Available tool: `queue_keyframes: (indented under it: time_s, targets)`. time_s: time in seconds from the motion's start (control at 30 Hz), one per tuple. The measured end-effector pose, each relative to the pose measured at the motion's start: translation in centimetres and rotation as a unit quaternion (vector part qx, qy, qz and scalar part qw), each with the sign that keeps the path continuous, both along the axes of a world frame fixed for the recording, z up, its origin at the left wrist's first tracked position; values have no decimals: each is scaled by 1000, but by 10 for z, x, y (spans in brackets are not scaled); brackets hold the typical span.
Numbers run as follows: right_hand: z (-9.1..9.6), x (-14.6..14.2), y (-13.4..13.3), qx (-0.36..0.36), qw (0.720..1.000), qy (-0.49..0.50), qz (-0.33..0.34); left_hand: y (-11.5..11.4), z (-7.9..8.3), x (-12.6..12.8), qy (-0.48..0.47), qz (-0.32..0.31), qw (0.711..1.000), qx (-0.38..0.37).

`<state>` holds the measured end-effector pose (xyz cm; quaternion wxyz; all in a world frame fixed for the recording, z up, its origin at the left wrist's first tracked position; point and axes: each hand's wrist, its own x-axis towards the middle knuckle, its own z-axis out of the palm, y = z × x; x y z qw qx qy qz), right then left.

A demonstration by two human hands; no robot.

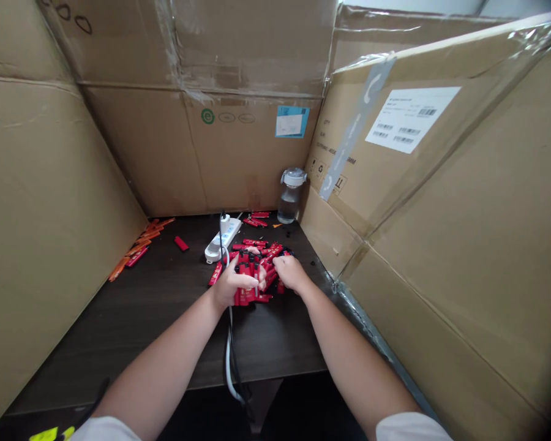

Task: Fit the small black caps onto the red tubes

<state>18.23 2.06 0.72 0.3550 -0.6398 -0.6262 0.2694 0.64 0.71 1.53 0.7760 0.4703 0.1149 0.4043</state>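
My left hand (232, 282) is wrapped around a bundle of small red sticks with black ends (245, 283); their exact kind is too small to make out. The bundle is held upright above the table, black ends up. To its right, my right hand (290, 272) is closed at the edge of a loose pile of the same red sticks (272, 252). Its fingertips face the pile, and whatever they pinch is hidden. More of the pile lies behind and beneath both hands.
A white power strip (223, 239) with a plugged-in adapter stands behind my left hand, its cables (229, 343) running over the table's front edge. A water bottle (290, 196) stands at the back right. Orange strips (140, 245) lie left. Tall cardboard boxes (239, 159) wall in the dark table (165, 318).
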Motion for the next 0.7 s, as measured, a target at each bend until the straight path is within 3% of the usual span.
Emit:
queue_keyframes:
  time_s: [0.2,0.33,0.47,0.53,0.7]
  targets:
    - [-1,5,2,28,998,-51,2,2,2,-2,-69,-14,996,-56]
    - [3,2,-7,99,994,32,-17,2,1,-2,-66,-7,997,-40]
    - [10,-9,-20,135,973,177,61,1,1,-5,-28,-3,999,43]
    - [13,-15,-25,138,968,192,85,-1,4,-7,1,0,994,105]
    - [19,-22,-32,153,964,204,71,-10,17,-10,100,3,968,231]
